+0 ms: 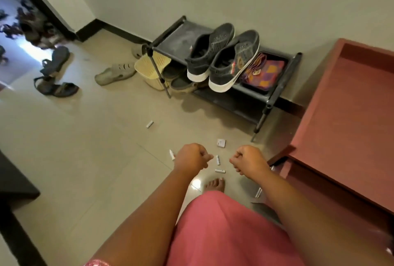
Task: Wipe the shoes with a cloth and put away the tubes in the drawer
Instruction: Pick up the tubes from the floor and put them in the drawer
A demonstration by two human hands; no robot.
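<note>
Both fists curled, holding nothing: left hand (190, 157), right hand (248, 160), above the tubes (217, 159) scattered on floor. Shoes (221, 54) on far rack (275, 95), cloth (264, 70) beside them; drawer (349, 103) open at right.

Head view, steeply down over floor (74, 148), shoe rack (223, 69) ahead.
</note>
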